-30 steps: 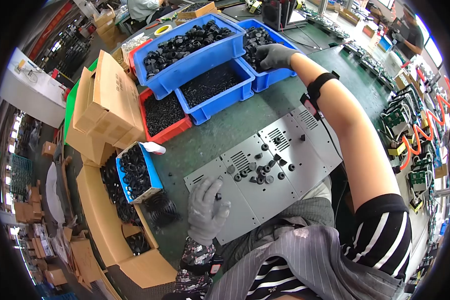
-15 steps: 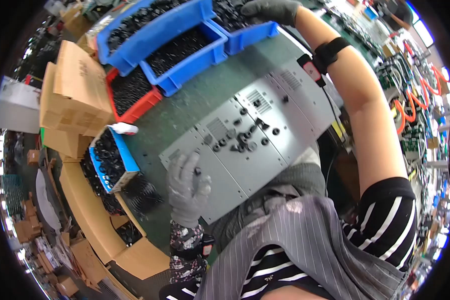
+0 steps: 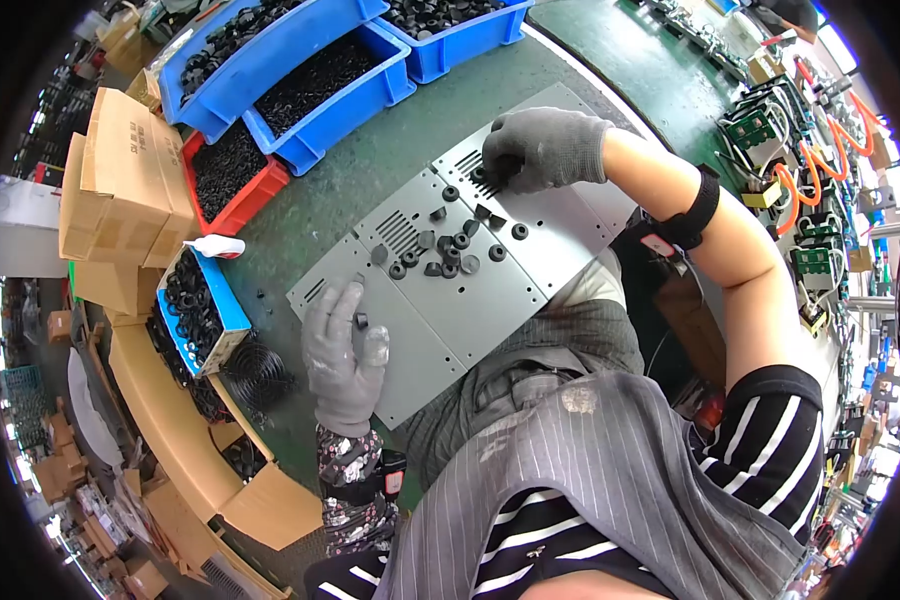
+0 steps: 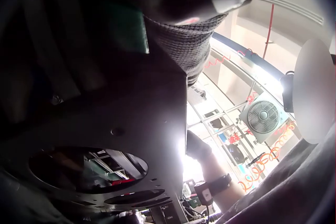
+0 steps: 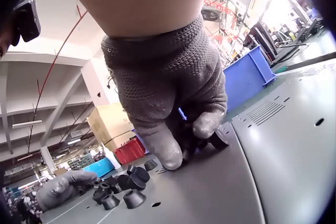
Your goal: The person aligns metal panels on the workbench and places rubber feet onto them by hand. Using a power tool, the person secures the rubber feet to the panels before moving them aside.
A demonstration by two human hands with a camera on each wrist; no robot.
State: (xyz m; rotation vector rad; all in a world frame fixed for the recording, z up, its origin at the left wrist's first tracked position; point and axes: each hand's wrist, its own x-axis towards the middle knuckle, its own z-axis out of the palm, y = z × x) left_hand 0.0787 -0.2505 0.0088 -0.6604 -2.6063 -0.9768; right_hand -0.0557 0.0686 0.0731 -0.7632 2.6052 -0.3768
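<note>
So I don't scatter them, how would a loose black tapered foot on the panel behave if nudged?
Tipped sideways, a foot might roll in a curve, being round and tapered. Upright on the flat panel, it would more likely slide. It's small, so probably light.

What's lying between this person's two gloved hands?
In the head view, a scatter of small black parts lies on the grey panels, between left hand and right hand.
</note>
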